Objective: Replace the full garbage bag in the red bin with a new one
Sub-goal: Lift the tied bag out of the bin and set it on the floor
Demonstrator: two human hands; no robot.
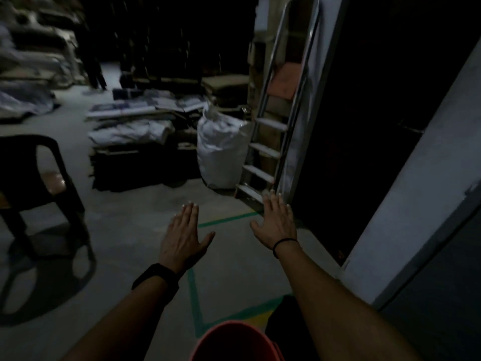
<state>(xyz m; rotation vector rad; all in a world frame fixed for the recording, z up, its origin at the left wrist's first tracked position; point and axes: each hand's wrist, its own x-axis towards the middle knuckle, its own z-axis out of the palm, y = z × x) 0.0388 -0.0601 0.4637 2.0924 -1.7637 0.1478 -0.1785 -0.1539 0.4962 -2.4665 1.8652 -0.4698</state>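
Dim storeroom, head view looking down and forward. Both hands stretched out flat, palms down, fingers straight and close together, thumbs out to the side; neither holds anything. Left hand [183, 237] hovers over bare concrete floor [125, 230], dark band [156, 276] on that wrist. Right hand [277, 221] sits a bit further forward, thin black cord [283, 242] round the wrist, fingertips [273, 195] overlapping the foot of the ladder in the picture (contact or just above, cannot tell).

Red bin [234, 342] at the bottom edge, between the two forearms, only its rounded upper part showing; interior looks dark, whether a bag is in it cannot be told. A black shape [286, 324] lies just right of the bin, partly under the right forearm (too dark to identify).

Green tape lines [194, 298] on the floor run from near the bin toward the hands and branch off to the right.

Metal stepladder [276, 131] leans against the wall edge, right of centre. Just left of it, touching or nearly, a stuffed white sack [221, 149] stands upright with its top gathered. Behind and left of the sack: low stacks of flattened cardboard and pale bundles [130, 131] on the floor, blurred. Dark plastic chair [44, 178] at far left, well apart from the hands. Dark doorway [377, 113] to the right of the ladder, pale wall [416, 191] beyond it.
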